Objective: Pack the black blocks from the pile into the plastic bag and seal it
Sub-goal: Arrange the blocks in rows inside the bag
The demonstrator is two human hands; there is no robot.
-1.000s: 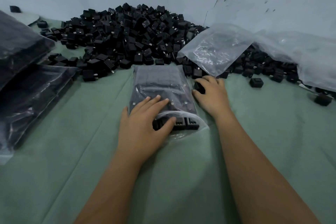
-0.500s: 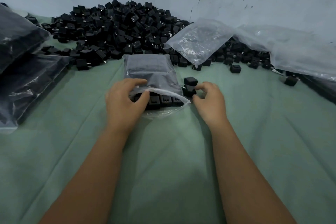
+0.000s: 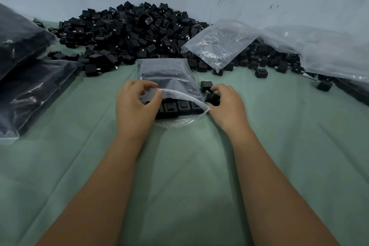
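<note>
- Nearest the camera, two bare forearms reached forward over the pale green cloth [image 3: 179, 175] that covered the work surface; both hands met at the mouth of the clear plastic bag [image 3: 165, 74], which lay flat around the middle of the cloth, its opening facing the person.
- The left hand [image 3: 133, 106] pinched the upper lip of the bag between thumb and curled fingers and lifted it, probably to hold the mouth open for more pieces.
- Inside the mouth, a row of packed black blocks [image 3: 177, 107] sat side by side, so the bag looked nearly full and not yet sealed.
- The right hand [image 3: 225, 104], just beside the bag's right corner, had its fingers curled round a small black plastic block [image 3: 212, 99], seemingly ready to slide it in; another loose block [image 3: 206, 86] lay touching or just beyond the fingertips.
- Farther back, the large pile of black blocks [image 3: 135, 32] was heaped along the far edge against the wall.
- An empty clear bag [image 3: 221, 43] rested on the pile's right side, and more crumpled clear plastic [image 3: 329, 50] stretched toward the far right corner.
- Filled dark bags [image 3: 30, 86] were stacked at the left edge.
</note>
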